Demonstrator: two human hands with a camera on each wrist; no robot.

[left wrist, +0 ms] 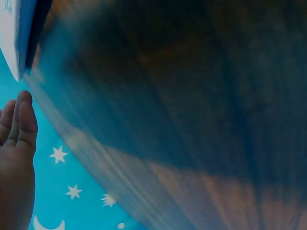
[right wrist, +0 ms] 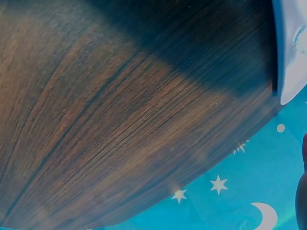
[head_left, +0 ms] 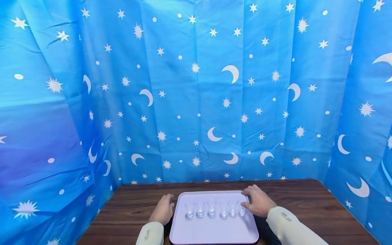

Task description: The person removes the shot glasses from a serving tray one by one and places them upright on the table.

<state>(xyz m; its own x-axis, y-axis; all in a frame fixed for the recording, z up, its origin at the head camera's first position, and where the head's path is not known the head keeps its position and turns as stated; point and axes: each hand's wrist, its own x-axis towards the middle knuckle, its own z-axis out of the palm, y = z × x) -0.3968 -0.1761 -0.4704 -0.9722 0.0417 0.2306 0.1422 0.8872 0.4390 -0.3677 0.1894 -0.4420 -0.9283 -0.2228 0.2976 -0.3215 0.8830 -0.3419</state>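
Several small clear glasses [head_left: 212,208] stand upright in a row across a white tray [head_left: 211,231]. My left hand [head_left: 163,209] is beside the tray's left edge, its fingers pointing forward and holding nothing. In the left wrist view, those fingers [left wrist: 26,120] appear extended below the tray's corner [left wrist: 14,38]. Over the tray's right edge reaches my right hand [head_left: 258,201], thumb and fingers spread. Its thumb overlaps the top of the rightmost glass [head_left: 242,211] in the head view. Only a dark sliver of this hand shows in the right wrist view.
The tray lies on a dark wood-grain table [head_left: 306,204] with rounded far corners. Blue curtains [head_left: 190,102] printed with white stars and moons hang behind it and on both sides. Shadows fall over the tabletop in both wrist views.
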